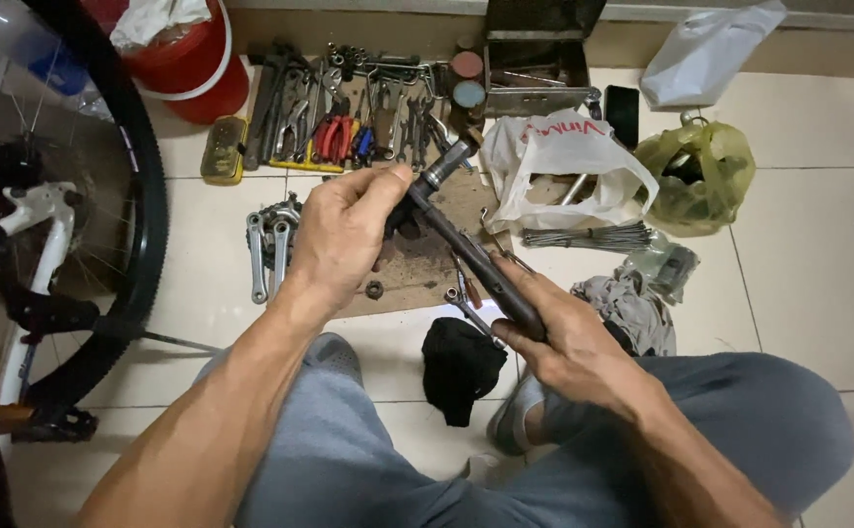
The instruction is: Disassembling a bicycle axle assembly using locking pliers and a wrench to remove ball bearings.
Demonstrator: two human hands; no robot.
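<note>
currently your left hand (344,235) is closed around the upper end of the dark rod (471,256), which slants down-right into your right hand (569,342), gripping its lower end above the floor tools (339,127).

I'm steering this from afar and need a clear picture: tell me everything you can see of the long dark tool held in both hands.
The long dark tool is a slim metal-looking shaft, blackened and grimy, with a paler ringed collar and a stubby head at its far end. It lies on a slant, head up and away toward the row of hand tools, near end low and to the right. The left hand wraps the upper part just below the collar; the right hand grips the lower end. It is held in the air above a stained brown board.
</note>
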